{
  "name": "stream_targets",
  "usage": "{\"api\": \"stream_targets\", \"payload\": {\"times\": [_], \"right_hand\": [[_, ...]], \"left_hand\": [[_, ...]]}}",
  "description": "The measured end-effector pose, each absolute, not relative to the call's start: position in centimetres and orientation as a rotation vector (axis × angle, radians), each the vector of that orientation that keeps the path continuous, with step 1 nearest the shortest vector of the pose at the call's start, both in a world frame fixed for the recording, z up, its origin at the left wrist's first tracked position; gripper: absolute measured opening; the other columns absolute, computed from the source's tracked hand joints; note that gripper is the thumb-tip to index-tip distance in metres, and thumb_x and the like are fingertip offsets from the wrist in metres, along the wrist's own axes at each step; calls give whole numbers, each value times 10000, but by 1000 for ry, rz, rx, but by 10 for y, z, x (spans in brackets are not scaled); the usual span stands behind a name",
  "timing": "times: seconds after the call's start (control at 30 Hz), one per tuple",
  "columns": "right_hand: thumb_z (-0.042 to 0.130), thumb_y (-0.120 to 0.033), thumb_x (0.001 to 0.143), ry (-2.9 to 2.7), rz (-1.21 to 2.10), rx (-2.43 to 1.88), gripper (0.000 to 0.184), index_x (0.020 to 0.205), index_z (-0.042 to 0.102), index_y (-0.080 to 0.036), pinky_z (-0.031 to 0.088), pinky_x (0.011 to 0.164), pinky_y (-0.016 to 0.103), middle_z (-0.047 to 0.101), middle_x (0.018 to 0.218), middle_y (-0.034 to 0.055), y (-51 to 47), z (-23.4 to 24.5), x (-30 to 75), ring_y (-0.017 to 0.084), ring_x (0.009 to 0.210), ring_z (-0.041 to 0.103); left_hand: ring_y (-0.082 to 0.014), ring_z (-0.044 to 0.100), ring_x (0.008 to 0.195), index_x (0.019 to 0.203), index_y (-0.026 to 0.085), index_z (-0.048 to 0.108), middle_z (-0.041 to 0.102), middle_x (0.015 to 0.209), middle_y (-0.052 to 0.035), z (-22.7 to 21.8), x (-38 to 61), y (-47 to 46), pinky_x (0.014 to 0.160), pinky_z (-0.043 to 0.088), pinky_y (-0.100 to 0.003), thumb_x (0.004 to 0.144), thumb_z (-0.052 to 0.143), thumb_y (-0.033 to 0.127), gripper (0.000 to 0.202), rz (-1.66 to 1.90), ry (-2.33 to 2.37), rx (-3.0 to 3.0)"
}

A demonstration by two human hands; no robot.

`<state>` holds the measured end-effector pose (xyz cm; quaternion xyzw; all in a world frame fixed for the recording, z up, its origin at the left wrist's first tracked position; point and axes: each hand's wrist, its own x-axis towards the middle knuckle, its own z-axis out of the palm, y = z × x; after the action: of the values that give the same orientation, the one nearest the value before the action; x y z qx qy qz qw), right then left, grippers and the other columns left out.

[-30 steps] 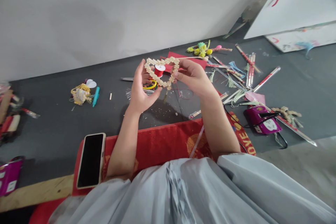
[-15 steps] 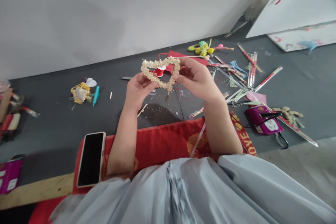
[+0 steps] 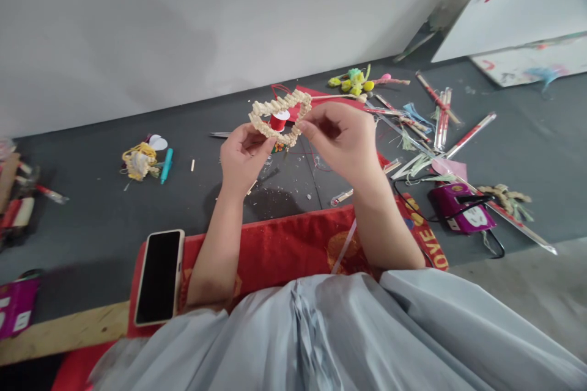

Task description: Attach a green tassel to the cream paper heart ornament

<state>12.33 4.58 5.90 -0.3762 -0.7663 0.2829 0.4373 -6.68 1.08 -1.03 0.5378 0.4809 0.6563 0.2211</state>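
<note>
A cream-coloured braided ring (image 3: 276,105), roughly heart-shaped, is held up above the dark table. My left hand (image 3: 245,156) pinches its lower left side between thumb and fingers. At its right edge, my right hand (image 3: 343,134) is closed, with thumb and forefinger on the braid. Through the ring's opening shows a spool of red thread (image 3: 278,121), standing on the table behind. A red sheet (image 3: 321,102) lies just beyond the ring, with a pale stick across it. Small pale scraps are scattered on the table below.
To the right are several wrapped sticks (image 3: 443,119), tassels and a purple box (image 3: 462,208). Yellow-green craft pieces (image 3: 353,82) lie at the back. On the left are a yarn bundle (image 3: 140,163), a teal pen (image 3: 167,165) and a phone (image 3: 159,278) on red cloth (image 3: 284,250).
The braided ring has tilted and flattened in view. My right hand has turned and shifted slightly right and down, while my left hand stays nearly in place.
</note>
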Motion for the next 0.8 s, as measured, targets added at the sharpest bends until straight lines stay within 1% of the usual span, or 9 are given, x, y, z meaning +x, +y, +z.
{"api": "stream_targets", "payload": {"times": [0.07,0.13,0.23,0.33,0.47,0.6,0.7,0.8], "right_hand": [[617,-291,922,-1987,671,-935,165,857,718,-178,417,666,279,653,740,24,42,59,118,107,664,504],[604,-257,913,-2048,662,-946,167,908,749,-175,414,679,278,703,796,40,42,55,113,118,686,531],[575,-224,914,-2088,624,-974,228,995,785,-187,416,707,280,747,896,57,43,50,108,140,739,574],[551,-187,915,-2115,596,-976,280,1049,796,-201,406,712,279,752,920,59,42,47,106,150,763,592],[558,-187,904,-2111,570,-985,240,962,791,-195,383,690,271,737,882,52,41,47,106,149,749,581],[547,-195,894,-2102,523,-973,209,875,755,-180,371,670,262,704,809,47,42,46,105,135,707,544],[529,-192,884,-2119,458,-962,188,841,711,-171,347,643,259,680,771,47,40,46,105,126,679,509],[532,-199,872,-2148,463,-936,138,822,660,-178,331,618,253,645,729,29,38,51,109,108,632,468]], "left_hand": [[-155,759,857,1014,212,702,772,950,-36,-8,-64,9,818,647,-288,779,818,637,498,1819,1331,1541],[-154,759,864,1016,211,716,770,960,-38,-6,-63,7,814,647,-276,809,812,594,446,1814,1331,1592],[-152,756,885,1027,222,731,759,990,-41,-3,-62,5,814,648,-267,854,789,535,363,1783,1336,1671],[-141,751,889,1051,225,736,747,1013,-37,-2,-61,3,807,650,-249,882,767,503,326,1778,1320,1716],[-132,745,875,1051,212,744,745,1020,-36,-3,-60,3,782,646,-223,878,777,473,316,1816,1315,1743],[-136,745,874,1042,206,733,746,1012,-37,-3,-59,3,780,644,-228,881,758,522,356,1797,1354,1745],[-138,748,875,1032,207,725,751,998,-38,-2,-57,3,789,642,-233,880,753,543,371,1783,1358,1724],[-147,753,889,1036,212,706,757,989,-36,-3,-57,3,802,644,-251,871,751,578,404,1791,1382,1673]]}}
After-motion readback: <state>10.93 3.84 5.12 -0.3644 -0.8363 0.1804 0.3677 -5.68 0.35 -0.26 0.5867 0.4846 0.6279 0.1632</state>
